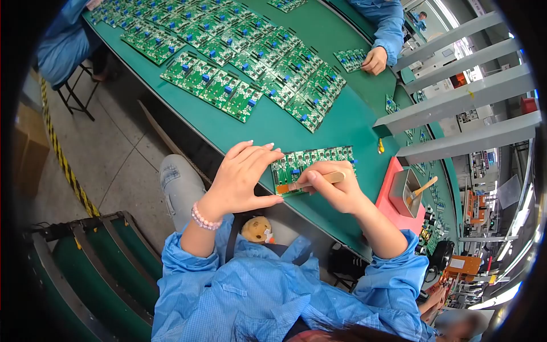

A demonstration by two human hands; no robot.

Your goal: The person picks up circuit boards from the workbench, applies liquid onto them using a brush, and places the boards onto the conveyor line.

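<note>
Gripping the brush (336, 177) between the closed thumb and fingers of the right hand (343, 192); directing its tip onto the circuit board (313, 155) just beside the left thumb. Spreading the thumb and fingers of the left hand (236, 176) apart around the left end of the board, beneath and beside the right fingers; leaving actual fingertip pressure impossible to tell. Probably risking board slip or twist through loose framing by the left fingertips, especially near the table (347, 125) edge below the thumb. Possibly risking component damage through excess downward force from the right fingers. Possibly risking smears on the left thumb through such close brushing. Possibly risking snagging through low travel of the bracelet (206, 216) behind the left fingers.
</note>
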